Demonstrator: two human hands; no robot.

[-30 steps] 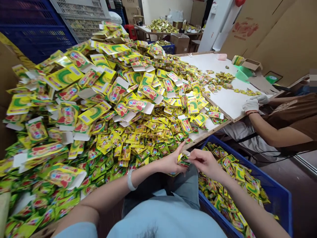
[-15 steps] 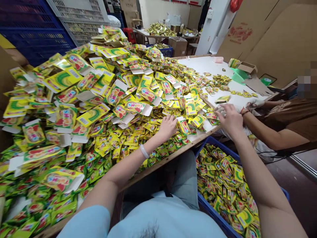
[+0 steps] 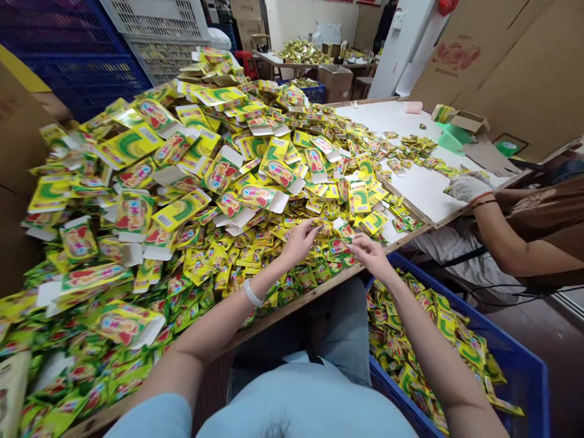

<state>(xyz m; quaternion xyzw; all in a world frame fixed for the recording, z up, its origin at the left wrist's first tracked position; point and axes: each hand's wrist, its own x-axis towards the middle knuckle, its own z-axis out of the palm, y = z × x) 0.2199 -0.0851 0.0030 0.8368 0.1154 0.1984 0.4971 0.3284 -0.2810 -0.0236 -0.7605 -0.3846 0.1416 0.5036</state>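
My left hand [image 3: 298, 244] is over the near edge of a big heap of small yellow and green packets [image 3: 244, 255], its thumb and fingers brought together. Whatever is between those fingertips blends into the heap. To its right, my right hand [image 3: 373, 255] pinches at a small green and red packet [image 3: 340, 246]. An open-ended yellow carton [image 3: 342, 229] lies just beyond these fingers. More yellow cartons [image 3: 182, 210] with banana and watermelon pictures, many with white flaps out, lie over the packets.
A blue crate [image 3: 524, 365] of filled yellow packs stands below the table edge [image 3: 319, 286] at my right. A co-worker's gloved hand [image 3: 469, 188] works at the white table [image 3: 424, 198]. Stacked crates [image 3: 86, 79] rise at the back left.
My right hand has come back left and down from beside the co-worker to the heap's edge, near my left hand. The yellow carton near it on the table is gone from there.
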